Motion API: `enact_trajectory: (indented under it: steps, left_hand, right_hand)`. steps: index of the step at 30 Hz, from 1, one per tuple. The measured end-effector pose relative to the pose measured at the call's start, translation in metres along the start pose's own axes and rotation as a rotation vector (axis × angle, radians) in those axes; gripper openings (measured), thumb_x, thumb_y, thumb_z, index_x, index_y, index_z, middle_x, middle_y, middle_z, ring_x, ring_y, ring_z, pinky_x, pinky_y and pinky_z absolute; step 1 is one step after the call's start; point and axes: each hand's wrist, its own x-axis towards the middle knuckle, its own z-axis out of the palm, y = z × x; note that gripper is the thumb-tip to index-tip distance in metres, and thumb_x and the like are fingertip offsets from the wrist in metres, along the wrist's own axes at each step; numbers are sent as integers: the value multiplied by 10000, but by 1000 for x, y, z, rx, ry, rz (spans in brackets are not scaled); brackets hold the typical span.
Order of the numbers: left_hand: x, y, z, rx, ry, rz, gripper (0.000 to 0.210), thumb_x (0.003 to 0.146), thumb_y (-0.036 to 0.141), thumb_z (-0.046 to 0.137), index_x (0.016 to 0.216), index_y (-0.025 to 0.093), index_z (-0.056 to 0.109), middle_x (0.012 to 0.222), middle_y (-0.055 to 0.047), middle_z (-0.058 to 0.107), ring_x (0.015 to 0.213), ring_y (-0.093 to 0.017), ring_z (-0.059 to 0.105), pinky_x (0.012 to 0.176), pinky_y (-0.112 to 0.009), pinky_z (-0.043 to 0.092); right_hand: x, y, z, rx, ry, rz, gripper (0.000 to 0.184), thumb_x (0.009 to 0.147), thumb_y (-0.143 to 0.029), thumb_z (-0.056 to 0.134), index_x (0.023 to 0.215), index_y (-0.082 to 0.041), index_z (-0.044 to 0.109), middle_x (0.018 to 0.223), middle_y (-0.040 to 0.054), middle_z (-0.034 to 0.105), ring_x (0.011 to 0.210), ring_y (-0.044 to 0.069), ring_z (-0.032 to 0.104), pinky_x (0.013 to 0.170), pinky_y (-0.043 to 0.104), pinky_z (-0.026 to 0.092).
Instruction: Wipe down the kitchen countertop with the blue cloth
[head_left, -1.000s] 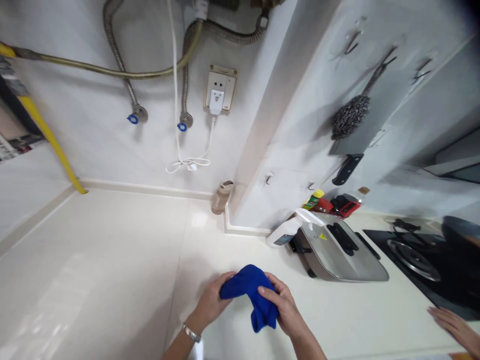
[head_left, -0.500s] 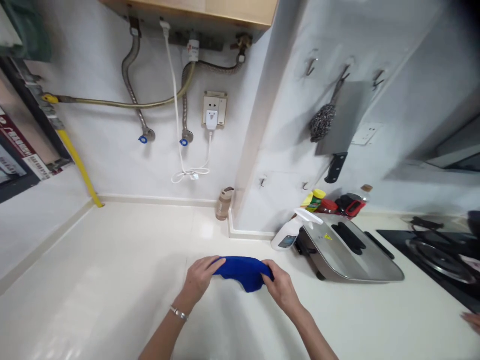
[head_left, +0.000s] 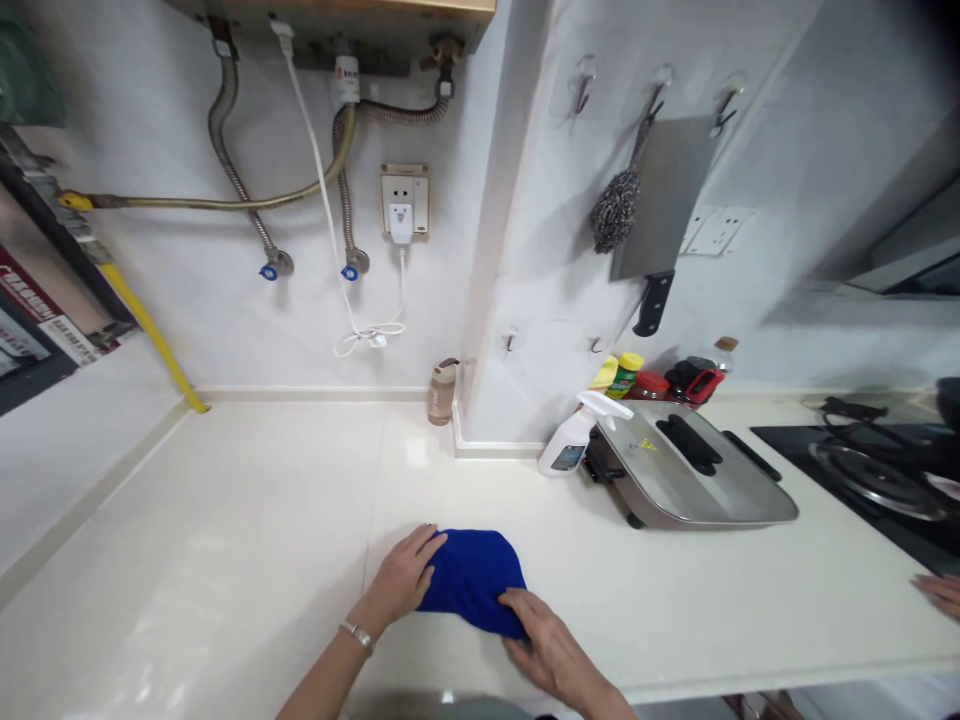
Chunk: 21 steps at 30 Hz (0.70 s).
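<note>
Head view, above hands (head_left: pixel 403 575), facing forward-down to counter (head_left: pixel 262 520).

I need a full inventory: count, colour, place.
Cloth: 1, blue, on white countertop
Lidded pan: 1, grey, right of cloth
Spray bottle: 1, white, left of pan
Drinking bottle: 1, brown, beside pillar
Jars and bottles: several, mixed, behind pan
Cooktop: 1, black, far right
Cleaver: 1, grey, on pillar
Steel-wool scrubber: 1, grey, beside cleaver
Hooks: 5, metallic, on pillar
Valves: 2, blue-handled, on wall
Braided hoses: 2, grey, above valves
Pipe: 1, yellow, left side
Box: 1, golden, top left
Other person's hand: 1, right edge
Bracelet: 1, silver, left wrist
Left hand: 1, on cloth
Right hand: 1, on cloth
</note>
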Motion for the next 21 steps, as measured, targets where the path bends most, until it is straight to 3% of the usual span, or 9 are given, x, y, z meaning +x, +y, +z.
enact_trajectory:
  steps: [4,8,11,17,19,21]
  left_hand:
    - [28,-1,2,16,-97,-24,413,793,101,583,1191,211,598,1156,-80,633,1138,-239,567,1028,-425,499]
    - [39,-6,-15,29,-112,-10,224,703,96,671,884,211,608,942,-31,635,919,-212,593,868,-350,515]
    - [54,-8,-38,36,-73,-9,245,672,48,645,839,212,572,895,-10,632,868,-196,595,838,-322,492]
    - [109,0,-96,-38,167,-11,192,778,47,517,860,220,514,1069,-35,658,1004,-188,604,907,-327,467]
    - [119,4,-105,-66,217,-3,170,803,55,495,840,221,502,1090,-42,665,1034,-188,604,953,-346,455]
    - [116,6,-104,-89,214,10,206,774,20,478,821,219,506,1093,-45,675,1061,-185,607,980,-349,449]
  right_hand:
    - [7,3,-1,-59,7,60,559,692,-93,483,1236,-187,578,1172,127,640,1114,257,593,1005,423,476]
    - [30,6,-10,-116,-11,149,394,601,-71,496,947,-202,633,965,59,645,947,230,611,870,352,485]
    - [58,0,-41,-59,66,149,306,609,-61,473,852,-213,579,878,17,602,834,175,589,774,283,456]
    - [110,-25,-129,-128,438,-3,258,697,-94,447,917,-216,508,908,21,523,852,178,536,779,290,422]
    - [116,-28,-142,-153,531,-53,241,730,-106,452,940,-216,497,931,33,508,876,188,527,793,301,425]
    - [111,-28,-140,-163,565,-103,236,762,-113,456,972,-213,495,951,49,506,896,199,523,809,317,431]
